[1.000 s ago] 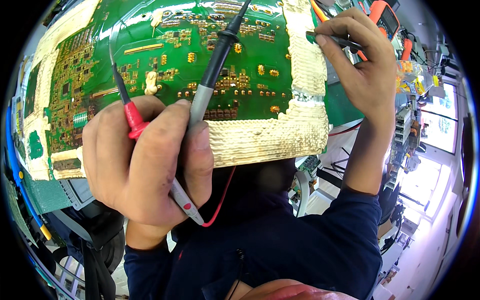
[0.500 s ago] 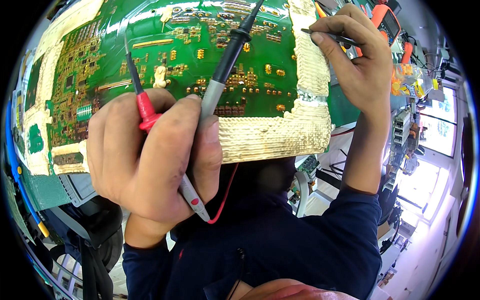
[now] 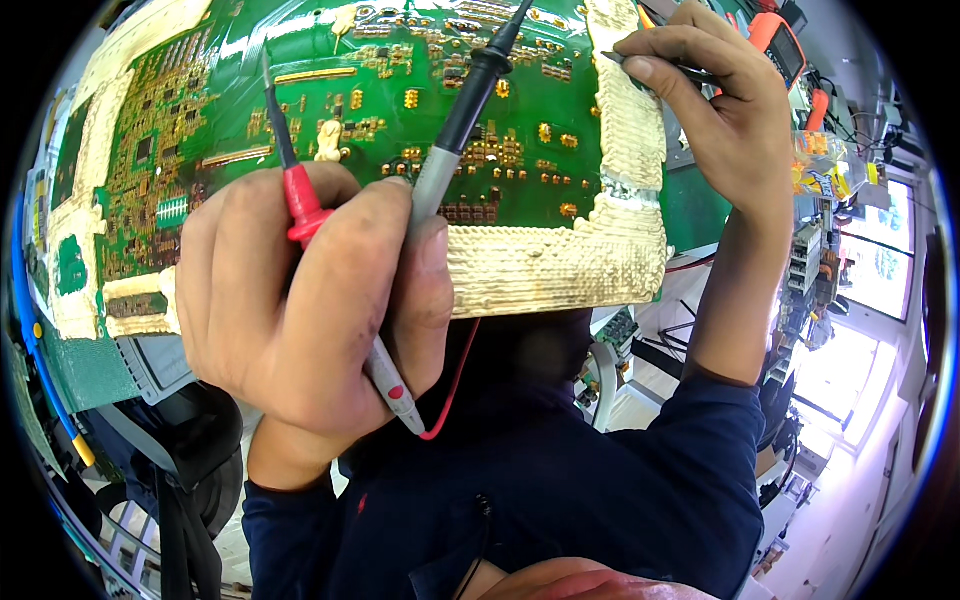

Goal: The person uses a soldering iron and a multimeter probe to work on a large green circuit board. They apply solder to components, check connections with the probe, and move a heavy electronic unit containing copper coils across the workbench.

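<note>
My left hand (image 3: 300, 290) is closed around two test probes over the lower part of a green circuit board (image 3: 400, 110). The red probe (image 3: 304, 205) has a thin metal tip pointing up and left, and a red lead leaves its grey rear end below my hand. A black-and-grey probe (image 3: 465, 110) sticks out between thumb and index finger, slanting up and right past the picture's top edge; its tip is out of sight. At the board's right edge, my right hand (image 3: 730, 110) pinches a dark slender pointed tool (image 3: 690, 72), its tip near the cream border strip (image 3: 628, 120).
The board rests on a green work surface (image 3: 700, 205). An orange-and-grey multimeter (image 3: 778, 45) stands beyond my right hand, close to a plastic bag of yellow and orange pieces (image 3: 822, 165). A black bag (image 3: 185, 450) hangs at the lower left, below a blue tube (image 3: 45, 370) with a yellow end.
The board and both hands appear slightly farther right in the picture. Both grips look the same, and the probes keep nearly the same slant.
</note>
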A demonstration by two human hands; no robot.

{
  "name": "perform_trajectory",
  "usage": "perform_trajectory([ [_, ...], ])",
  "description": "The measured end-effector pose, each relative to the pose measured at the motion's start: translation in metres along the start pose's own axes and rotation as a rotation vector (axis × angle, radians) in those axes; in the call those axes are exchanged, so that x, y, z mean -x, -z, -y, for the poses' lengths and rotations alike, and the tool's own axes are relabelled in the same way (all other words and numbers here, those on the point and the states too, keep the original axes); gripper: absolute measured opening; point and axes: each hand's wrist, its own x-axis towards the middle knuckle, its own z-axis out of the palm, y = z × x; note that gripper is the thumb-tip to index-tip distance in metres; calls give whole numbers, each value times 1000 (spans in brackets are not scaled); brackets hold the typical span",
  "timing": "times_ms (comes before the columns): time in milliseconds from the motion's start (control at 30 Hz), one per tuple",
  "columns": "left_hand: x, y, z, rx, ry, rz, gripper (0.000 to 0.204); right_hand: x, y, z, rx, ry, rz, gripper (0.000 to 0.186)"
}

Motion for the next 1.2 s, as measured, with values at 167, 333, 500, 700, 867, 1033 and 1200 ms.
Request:
perform_trajectory([
  [167,0,0,-1,-1,6,-3,17,-6,-2,-1,-150,34,30,9],
  [333,1,0,0,-4,8,-8,17,-5,-8,7,-16,59,-23,8],
  [500,2,-2,5,13,-21,-30,16,-5,-5,4,-49,74,46,7],
  [700,4,-1,6,13,-26,-39,16,-5,4,-12,-44,94,161,11],
  [867,3,-1,4,2,-11,-39,16,3,14,-15,-16,28,192,13],
  [1033,2,-1,3,1,-11,-29,16,15,13,-12,-20,-27,104,11],
  [1200,0,2,-1,-14,-12,23,16,17,13,-13,-23,-6,111,10],
])
